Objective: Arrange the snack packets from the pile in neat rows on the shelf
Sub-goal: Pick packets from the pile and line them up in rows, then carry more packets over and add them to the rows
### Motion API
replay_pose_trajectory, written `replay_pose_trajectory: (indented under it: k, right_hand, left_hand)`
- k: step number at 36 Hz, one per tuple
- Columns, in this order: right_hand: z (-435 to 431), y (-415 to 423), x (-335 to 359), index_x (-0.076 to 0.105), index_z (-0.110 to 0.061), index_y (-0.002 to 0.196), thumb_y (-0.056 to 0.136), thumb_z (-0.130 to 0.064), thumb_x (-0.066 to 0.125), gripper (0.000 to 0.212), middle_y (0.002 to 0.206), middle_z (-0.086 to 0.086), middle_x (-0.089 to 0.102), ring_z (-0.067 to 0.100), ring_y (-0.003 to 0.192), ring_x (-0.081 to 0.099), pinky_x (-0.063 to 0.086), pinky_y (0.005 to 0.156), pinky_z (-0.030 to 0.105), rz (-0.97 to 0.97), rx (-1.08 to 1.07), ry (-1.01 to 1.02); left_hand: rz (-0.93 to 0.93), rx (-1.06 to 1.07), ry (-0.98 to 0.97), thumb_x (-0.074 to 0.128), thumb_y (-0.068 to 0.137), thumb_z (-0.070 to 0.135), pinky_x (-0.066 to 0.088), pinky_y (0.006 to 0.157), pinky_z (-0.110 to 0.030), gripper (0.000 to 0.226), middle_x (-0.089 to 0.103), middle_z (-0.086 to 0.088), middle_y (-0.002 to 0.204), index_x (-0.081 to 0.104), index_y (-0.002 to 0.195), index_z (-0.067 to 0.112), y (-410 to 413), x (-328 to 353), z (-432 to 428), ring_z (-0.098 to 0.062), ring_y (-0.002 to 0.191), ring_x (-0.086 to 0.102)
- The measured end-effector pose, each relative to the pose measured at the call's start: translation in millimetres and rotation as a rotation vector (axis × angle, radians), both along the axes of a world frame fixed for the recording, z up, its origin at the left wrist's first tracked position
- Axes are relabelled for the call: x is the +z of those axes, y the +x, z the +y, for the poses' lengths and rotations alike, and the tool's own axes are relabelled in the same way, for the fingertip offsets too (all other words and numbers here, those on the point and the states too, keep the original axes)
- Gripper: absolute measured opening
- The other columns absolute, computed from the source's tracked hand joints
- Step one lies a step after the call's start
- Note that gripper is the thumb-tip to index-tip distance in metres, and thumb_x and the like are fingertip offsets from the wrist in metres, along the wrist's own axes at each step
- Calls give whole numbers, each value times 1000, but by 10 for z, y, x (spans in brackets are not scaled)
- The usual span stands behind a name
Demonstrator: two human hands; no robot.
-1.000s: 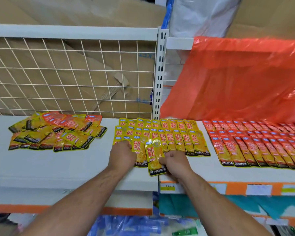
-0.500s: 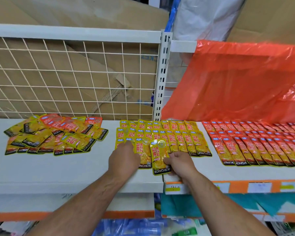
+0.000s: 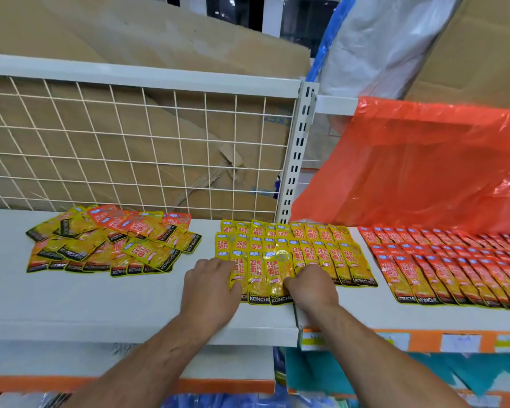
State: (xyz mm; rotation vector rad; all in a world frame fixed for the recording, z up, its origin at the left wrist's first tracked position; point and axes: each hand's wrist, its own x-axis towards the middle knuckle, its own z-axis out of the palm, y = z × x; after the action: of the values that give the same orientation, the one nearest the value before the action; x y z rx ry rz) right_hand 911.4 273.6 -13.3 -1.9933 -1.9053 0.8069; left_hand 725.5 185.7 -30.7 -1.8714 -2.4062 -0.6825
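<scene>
Front packet (image 3: 278, 278) now pushed back level; left grip (image 3: 209, 285) released flat, right grip (image 3: 311, 285) unclear

KONCHEW: white capitals on the black bottom band of the yellow packets (image 3: 270, 298) under my fingers (image 3: 218, 267), likewise on the pile (image 3: 112, 245) and the red packets (image 3: 418, 298). Yellow fronts: large red Chinese characters, possibly 双面. Shelf-edge labels (image 3: 460, 343): illegible.

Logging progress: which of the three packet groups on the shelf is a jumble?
The left pile: mixed yellow and red packets overlapping at odd angles; the yellow rows and the red rows lie aligned.
</scene>
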Motion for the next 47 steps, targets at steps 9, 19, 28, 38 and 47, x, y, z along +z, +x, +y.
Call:
replay_pose_trajectory:
  k: [9,19,28,38,47]
  right_hand:
    - [-51,-27,20,58,-16,71,82,-38,57,25,67,-6,53,23,66,54,33,51,23,-256,73,99]
    - [-73,-57,15,58,-16,103,89,-38,50,28,101,4,68,29,94,64,39,64,29,-276,122,239]
    - [-157,-157,67,58,-19,89,88,-36,50,18,90,0,62,26,84,57,40,62,30,-176,305,357]
    - [-259,-322,-80,69,-17,100,78,-41,44,41,101,3,65,29,99,54,50,78,40,-173,615,517]
    - [-287,-649,-69,68,-17,103,80,-40,48,38,106,4,63,29,104,54,49,82,38,-111,715,484]
  left_hand:
    - [-29,-4,-51,54,89,42,40,93,-38,41,63,4,122,61,125,25,-27,32,-67,-24,114,50]
    - [-17,43,-74,51,80,43,44,89,-39,45,67,3,113,66,119,24,-64,13,-123,-25,108,54]
    - [4,110,-83,45,86,48,39,97,-36,49,62,8,122,58,129,30,-19,69,-278,-20,116,48]
    - [13,243,-44,54,75,46,47,92,-39,51,69,1,114,69,117,21,-49,95,-492,-26,107,60]
    - [25,328,-13,47,72,49,55,81,-37,51,72,2,100,74,104,20,-240,73,-672,-24,93,65]
